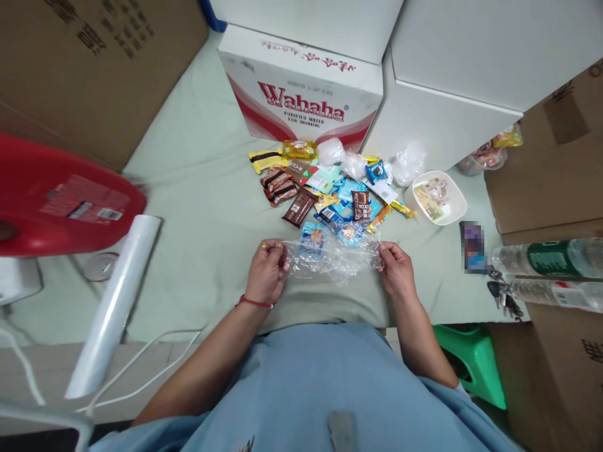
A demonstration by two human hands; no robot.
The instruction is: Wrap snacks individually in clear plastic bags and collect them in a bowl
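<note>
Clear plastic (346,258): left hand (266,271) pinching its nine-o'clock edge, right hand (398,269) its three, both closed. Step: spreading, apparently; next likely needs even tension.

The plastic bag (346,265) is clear, crinkled and glossy; the snack packets (299,207) have shiny film wrappers. Smooth printed cardboard forms the Wahaha carton (308,94); matt, creased cloth covers the surface (198,188). The container (456,212) is smooth plastic.

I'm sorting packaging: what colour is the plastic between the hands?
The plastic is clear; see the head view.
</note>
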